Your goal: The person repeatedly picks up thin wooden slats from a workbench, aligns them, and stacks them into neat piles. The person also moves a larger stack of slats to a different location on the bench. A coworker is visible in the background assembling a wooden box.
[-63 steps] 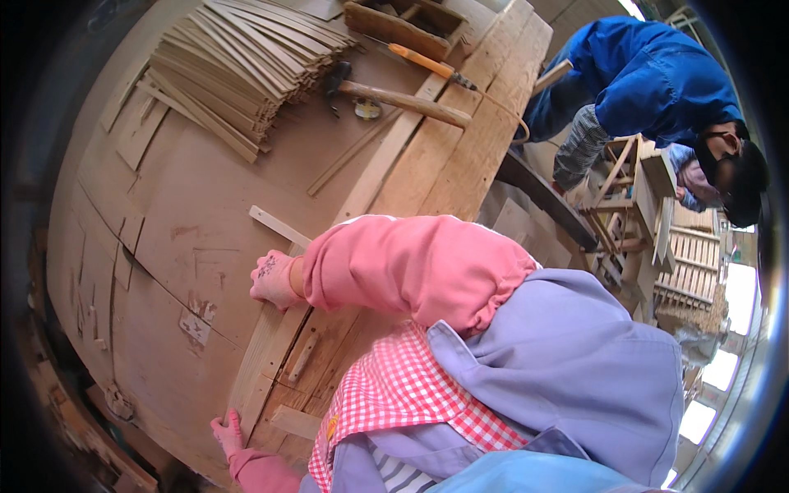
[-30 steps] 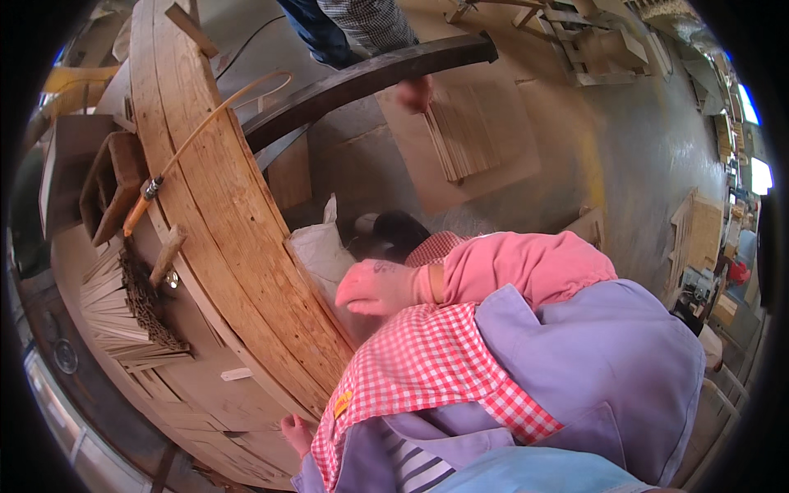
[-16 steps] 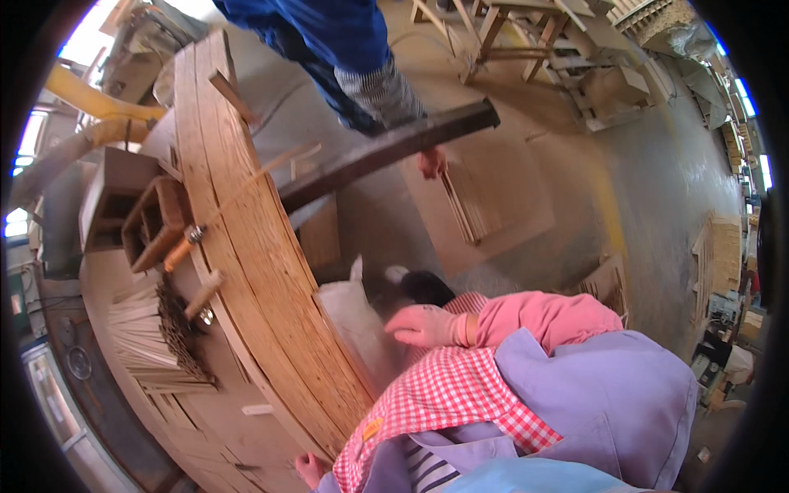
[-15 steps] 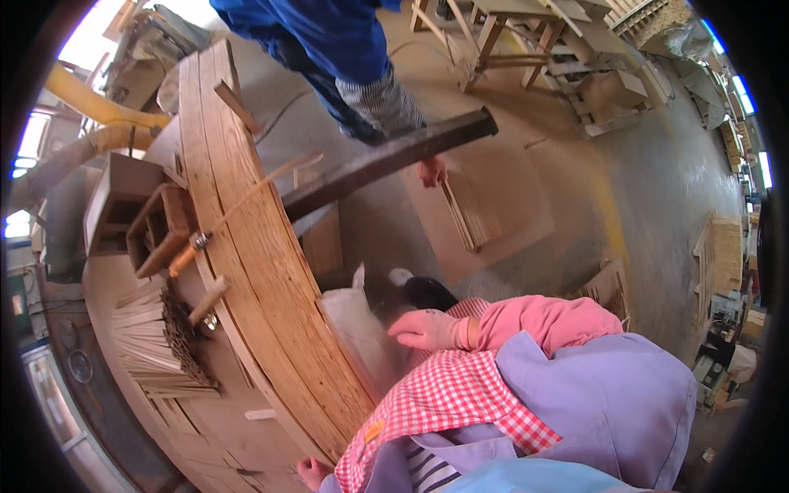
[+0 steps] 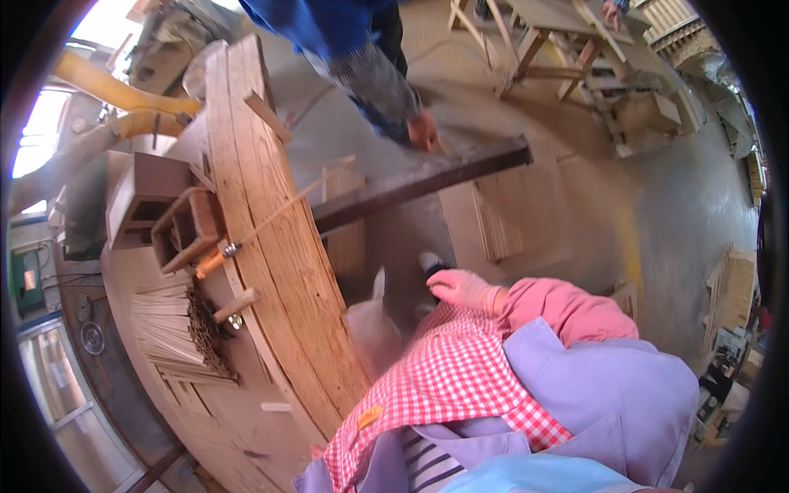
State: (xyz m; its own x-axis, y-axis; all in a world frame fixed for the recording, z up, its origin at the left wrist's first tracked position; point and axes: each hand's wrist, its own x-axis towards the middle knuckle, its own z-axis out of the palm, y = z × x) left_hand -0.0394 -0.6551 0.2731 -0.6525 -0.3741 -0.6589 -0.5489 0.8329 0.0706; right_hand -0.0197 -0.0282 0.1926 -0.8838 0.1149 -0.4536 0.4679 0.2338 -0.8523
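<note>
My right hand [image 5: 464, 289], in a pale pink glove, hovers over my red-checked apron with its fingers loosely extended and nothing visible in them. Of my left hand [image 5: 318, 451], only a sliver shows between the apron and the thick wooden bench [image 5: 283, 271]; its fingers are hidden. Nearest to my right hand is a whitish sack-like thing [image 5: 371, 329] beside the bench. A dark beam [image 5: 427, 181] juts out from the bench's right side. Behind the beam, a co-worker's hand [image 5: 423, 131] reaches down, close to its far edge.
Across the bench lies a thin rod with an orange handle [image 5: 215, 261]. To the left are a wooden box [image 5: 189, 230], a bundle of thin sticks [image 5: 168, 329] and a short wooden handle [image 5: 237, 304]. Flat boards [image 5: 501, 218] lie on the floor; a wooden trestle [image 5: 546, 62] stands beyond.
The view has shifted, moving the scene rightward. My left hand has slipped almost out of sight. The co-worker's hand has moved from the boards up to the beam's far side.
</note>
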